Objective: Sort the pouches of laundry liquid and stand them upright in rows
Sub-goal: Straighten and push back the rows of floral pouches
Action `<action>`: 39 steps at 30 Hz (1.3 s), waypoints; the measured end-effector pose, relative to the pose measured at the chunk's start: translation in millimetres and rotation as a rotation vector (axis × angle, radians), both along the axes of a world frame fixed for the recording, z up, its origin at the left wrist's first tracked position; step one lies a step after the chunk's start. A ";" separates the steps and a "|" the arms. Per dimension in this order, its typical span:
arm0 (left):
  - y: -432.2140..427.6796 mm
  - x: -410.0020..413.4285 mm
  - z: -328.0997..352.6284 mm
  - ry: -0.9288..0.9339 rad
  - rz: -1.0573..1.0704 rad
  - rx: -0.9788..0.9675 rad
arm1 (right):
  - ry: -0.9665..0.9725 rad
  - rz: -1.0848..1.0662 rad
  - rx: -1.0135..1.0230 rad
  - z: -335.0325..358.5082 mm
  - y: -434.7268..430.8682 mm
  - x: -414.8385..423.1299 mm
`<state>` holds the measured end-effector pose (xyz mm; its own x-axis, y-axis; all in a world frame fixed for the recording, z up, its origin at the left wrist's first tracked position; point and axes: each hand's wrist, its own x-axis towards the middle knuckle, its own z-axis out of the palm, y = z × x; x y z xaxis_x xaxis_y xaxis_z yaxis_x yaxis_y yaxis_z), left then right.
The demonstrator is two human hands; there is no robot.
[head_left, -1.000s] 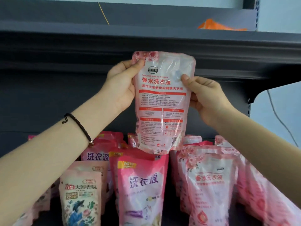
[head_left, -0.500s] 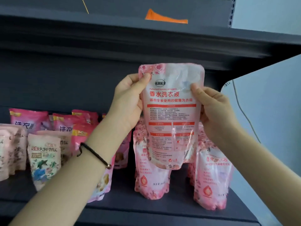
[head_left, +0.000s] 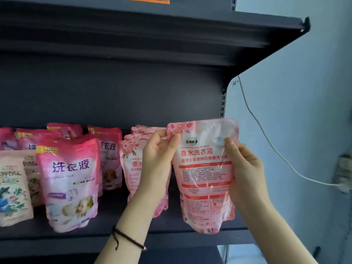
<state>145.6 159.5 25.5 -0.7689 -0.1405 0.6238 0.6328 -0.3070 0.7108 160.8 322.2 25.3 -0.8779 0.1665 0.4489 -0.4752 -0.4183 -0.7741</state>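
The left hand and right hand grip the pouch, now lowered, seemingly onto the shelf.

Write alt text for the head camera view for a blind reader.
Left hand and right hand hold a pale pink laundry pouch upright at a dark shelf, right of matching pouches; darker pink pouches stand further left.

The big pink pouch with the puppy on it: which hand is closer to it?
The left hand. It is to the right of that puppy pouch; the right hand is farther right, beyond the held pouch.
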 end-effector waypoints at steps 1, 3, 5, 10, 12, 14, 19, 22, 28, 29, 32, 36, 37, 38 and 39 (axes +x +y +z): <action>4.2 -0.3 -10.5 -0.030 -0.014 -0.016 | 0.001 -0.004 0.006 -3.5 5.5 -2.0; 14.0 0.2 -34.1 -0.091 -0.041 -0.043 | 0.004 -0.023 0.001 -9.8 16.5 -6.4; 26.3 0.7 -56.9 -0.139 -0.044 -0.036 | 0.005 -0.044 -0.020 -16.6 27.3 -12.8; 64.9 0.4 -93.6 -0.134 0.024 -0.020 | -0.023 -0.155 -0.047 -41.6 36.1 -33.2; 80.4 -3.1 -100.6 -0.104 0.059 0.010 | -0.029 -0.195 -0.067 -50.7 34.3 -41.6; 91.2 -9.4 -103.1 -0.076 0.114 0.031 | -0.027 -0.222 -0.093 -54.8 31.9 -51.0; 97.5 -32.7 -104.5 -0.025 0.212 0.048 | -0.010 -0.224 -0.098 -57.6 28.9 -80.1; 97.8 -51.6 -105.1 -0.025 0.251 0.023 | -0.010 -0.220 -0.087 -59.8 28.1 -99.5; 96.9 -83.5 -108.5 -0.068 0.271 -0.043 | -0.041 -0.235 -0.105 -65.1 31.5 -129.9; 96.8 -84.8 -109.5 -0.073 0.267 -0.046 | -0.044 -0.242 -0.095 -66.6 33.3 -131.8; 95.5 -85.9 -111.7 -0.104 0.242 -0.047 | -0.052 -0.270 -0.001 -69.5 40.0 -130.4; 89.4 -82.9 -112.8 -0.153 0.184 0.000 | 0.005 -0.423 0.131 -73.4 46.4 -115.5; 87.8 -81.0 -114.2 -0.174 0.160 0.018 | 0.042 -0.516 0.156 -76.7 47.3 -109.0; 86.0 -78.5 -115.3 -0.197 0.138 0.026 | 0.099 -0.621 0.191 -80.6 48.0 -101.4; 84.6 -75.6 -116.0 -0.225 0.119 0.022 | 0.168 -0.714 0.245 -85.5 47.9 -92.8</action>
